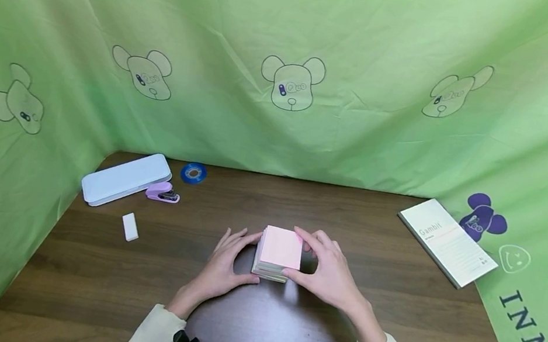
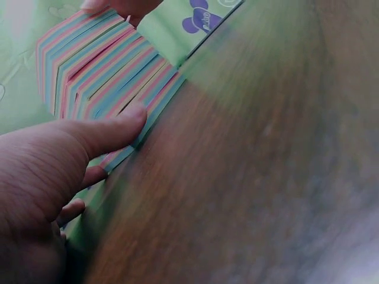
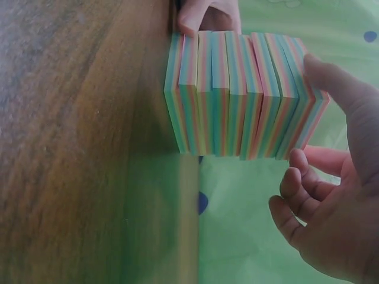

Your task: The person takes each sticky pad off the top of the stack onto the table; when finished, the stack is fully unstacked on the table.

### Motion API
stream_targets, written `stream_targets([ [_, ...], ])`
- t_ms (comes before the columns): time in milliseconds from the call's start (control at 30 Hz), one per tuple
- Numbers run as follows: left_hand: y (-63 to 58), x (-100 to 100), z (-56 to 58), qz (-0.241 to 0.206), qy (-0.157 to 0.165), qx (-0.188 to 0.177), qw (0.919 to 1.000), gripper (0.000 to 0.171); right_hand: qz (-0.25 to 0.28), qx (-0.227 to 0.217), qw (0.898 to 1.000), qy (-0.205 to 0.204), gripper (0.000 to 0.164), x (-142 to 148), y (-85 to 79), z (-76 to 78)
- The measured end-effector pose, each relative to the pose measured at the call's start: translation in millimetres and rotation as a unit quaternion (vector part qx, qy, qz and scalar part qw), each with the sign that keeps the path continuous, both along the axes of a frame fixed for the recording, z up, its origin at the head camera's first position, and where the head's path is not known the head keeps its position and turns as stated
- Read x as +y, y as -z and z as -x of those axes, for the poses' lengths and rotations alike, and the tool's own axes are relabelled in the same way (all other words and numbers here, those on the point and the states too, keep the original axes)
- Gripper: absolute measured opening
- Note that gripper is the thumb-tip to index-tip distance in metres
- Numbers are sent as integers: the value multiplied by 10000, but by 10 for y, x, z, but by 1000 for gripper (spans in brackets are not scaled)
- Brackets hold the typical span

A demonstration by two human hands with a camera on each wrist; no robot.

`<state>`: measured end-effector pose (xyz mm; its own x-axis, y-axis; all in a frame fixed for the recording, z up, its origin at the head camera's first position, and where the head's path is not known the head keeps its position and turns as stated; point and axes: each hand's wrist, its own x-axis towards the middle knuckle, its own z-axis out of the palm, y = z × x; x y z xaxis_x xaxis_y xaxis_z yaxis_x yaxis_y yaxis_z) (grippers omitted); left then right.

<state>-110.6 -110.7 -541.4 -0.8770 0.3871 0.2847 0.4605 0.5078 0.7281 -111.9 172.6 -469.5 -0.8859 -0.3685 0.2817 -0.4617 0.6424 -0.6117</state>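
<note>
A tall stack of square sticky note pads (image 1: pixel 282 247) stands on the table between the two hands, a pink sheet on top. Its sides show pink, yellow, green and blue stripes, and the pads (image 3: pixel 237 100) sit slightly out of line with each other. My left hand (image 1: pixel 224 263) holds the stack low on its left side, thumb (image 2: pixel 127 125) at the near face close to the table and fingers toward the far side. My right hand (image 1: pixel 330 271) grips the top of the stack at its right corners, thumb in front and index finger behind; its other fingers curl loosely below.
On the left of the table lie a light blue case (image 1: pixel 126 179), a purple stapler (image 1: pixel 162 192), a blue tape roll (image 1: pixel 194 173) and a white eraser-like block (image 1: pixel 130 227). A notepad marked Gambit (image 1: pixel 446 241) lies at the right. Green cloth (image 1: pixel 283 143) walls the back and sides.
</note>
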Motion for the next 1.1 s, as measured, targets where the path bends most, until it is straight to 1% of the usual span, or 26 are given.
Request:
stream_targets([
  [100, 15, 1, 1, 14, -72, 67, 10000, 95, 53, -66, 10000, -34, 88, -7, -12, 20],
  [233, 23, -6, -3, 42, -91, -13, 9999, 97, 111, -144, 9998, -84, 88, -12, -20, 36],
  [433, 9, -14, -14, 52, -154, -81, 9998, 96, 176, -150, 9995, -210, 78, -27, -17, 80],
  [567, 8, -15, -15, 102, -174, -139, 9997, 95, 270, -174, 9991, -278, 74, -20, -14, 112],
  [700, 18, -8, -12, 127, -156, -122, 9997, 95, 585, -235, 9972, -394, 72, 13, -20, 139],
  [800, 33, -3, -17, 130, -148, 37, 9998, 95, 782, -269, 9958, -399, 72, 75, -46, 168],
  [933, 41, 1, -18, 159, -168, 214, 9995, 94, 857, -285, 9955, -274, 74, 196, -82, 261],
  [1100, 42, 6, -5, 167, -156, 190, 9996, 94, 1113, -144, 9935, -188, 75, 354, -42, 446],
])
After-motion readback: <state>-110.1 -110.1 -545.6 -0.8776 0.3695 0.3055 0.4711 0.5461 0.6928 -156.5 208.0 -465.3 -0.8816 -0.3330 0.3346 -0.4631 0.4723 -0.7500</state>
